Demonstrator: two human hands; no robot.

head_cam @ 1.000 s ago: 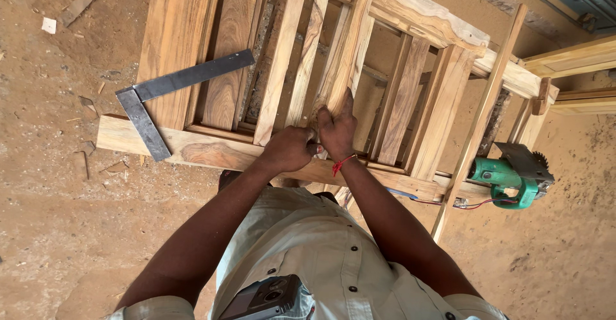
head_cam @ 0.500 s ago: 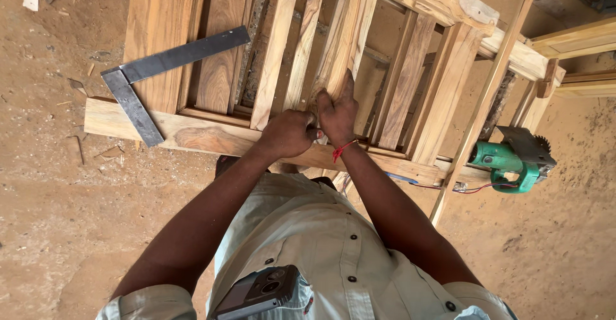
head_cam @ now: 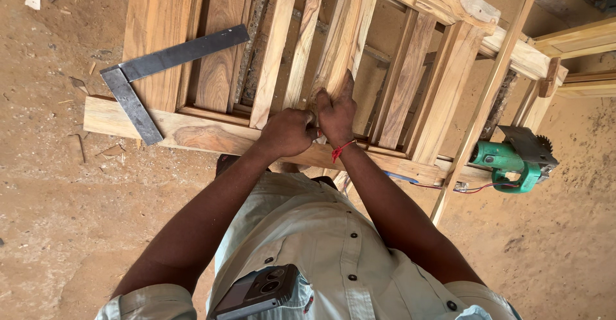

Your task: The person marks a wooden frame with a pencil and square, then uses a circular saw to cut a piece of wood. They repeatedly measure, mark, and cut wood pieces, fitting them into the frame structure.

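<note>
Bare sandy ground (head_cam: 64, 230) across the whole left and lower right of the frame — wide open room there, broken only by scattered wood chips and one pale scrap at the upper left corner. One wooden frame (head_cam: 192, 131) lying flat over the upper middle, its bottom rail running from left of centre down toward the right; long edges straight, gaps showing between the uprights. About seven or eight slats (head_cam: 218, 50) standing in the frame, exact count unclear where they overlap. One thin loose batten (head_cam: 487, 95) slanting from the upper right corner down past the frame's right end. Further planks (head_cam: 581, 38) at the right edge, only partly in view. One steel try square (head_cam: 144, 70) resting on the frame's left part, short arm hanging over the bottom rail's edge, long arm pointing toward the upper centre. One green power saw (head_cam: 513, 160) on the ground at the right, just beside the batten, toothed blade showing at its far side. One phone (head_cam: 256, 291) in the shirt pocket at the bottom centre.

Two hands at the centre, side by side and touching — left hand (head_cam: 287, 132) curled into a fist against the foot of the centre slat (head_cam: 346, 44), just above the bottom rail; right hand (head_cam: 338, 111), red thread at the wrist, closed around that same slat's lower end, thumb pointing up along it. What the left fist encloses: cannot tell.
</note>
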